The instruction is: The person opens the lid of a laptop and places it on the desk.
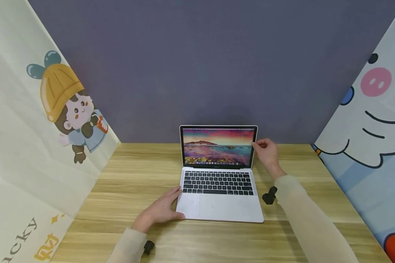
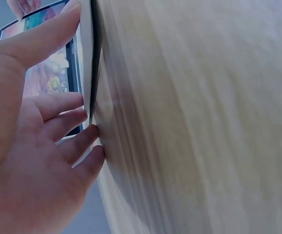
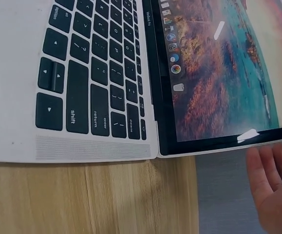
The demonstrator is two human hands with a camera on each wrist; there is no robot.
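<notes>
An unfolded silver laptop (image 1: 224, 208) stands on the wooden table, its lit screen (image 1: 217, 146) showing a colourful seaside picture. At the screen's right edge, my right hand (image 1: 266, 151) pinches the lid, thumb at the front and fingers (image 3: 260, 178) at the back. My left hand (image 1: 162, 208) rests at the base's front left corner. Its thumb (image 2: 48, 36) touches the front edge, and its loosely straight fingers (image 2: 67, 124) lie along the left side. The black keyboard (image 3: 99, 73) fills the rear of the base in the right wrist view.
The wooden table (image 1: 135, 168) ends at a grey-purple panel (image 1: 200, 65) just behind the laptop. Cloths with cartoon prints hang on the left (image 1: 19, 146) and right (image 1: 382, 146). Small black wrist devices sit by both sleeves.
</notes>
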